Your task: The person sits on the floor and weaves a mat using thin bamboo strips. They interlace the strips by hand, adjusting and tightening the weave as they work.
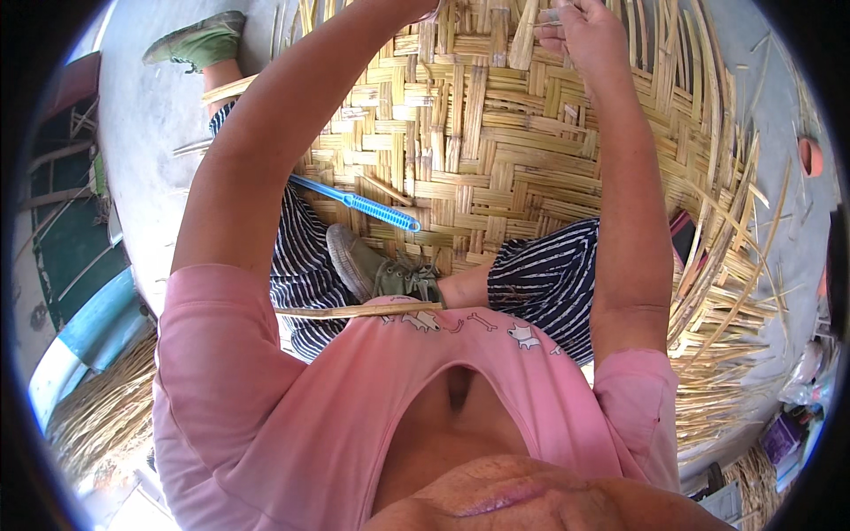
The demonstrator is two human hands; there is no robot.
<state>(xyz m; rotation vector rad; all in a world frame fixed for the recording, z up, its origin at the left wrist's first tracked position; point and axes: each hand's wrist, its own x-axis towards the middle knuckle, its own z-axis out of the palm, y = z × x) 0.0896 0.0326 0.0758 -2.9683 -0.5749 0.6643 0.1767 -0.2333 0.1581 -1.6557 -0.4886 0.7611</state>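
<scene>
Right hand [584,35]: arm stretched forward and up, fingers pinched around a thin bamboo strip [524,40] at the top edge of the woven mat [496,150].
Left hand: arm raised forward, hand cut off by the top edge; grip cannot be told.
Mat: spread over the ground beneath both legs, blue tool [354,202] lying on it.

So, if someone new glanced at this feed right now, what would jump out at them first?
Most striking is the big woven bamboo mat filling the upper middle, its loose strip ends fanning out at the right edge. Both arms reach to its top: the right hand pinches a bamboo strip, while the left hand is cut off by the frame. A blue ribbed tool lies on the mat near a green shoe.
</scene>
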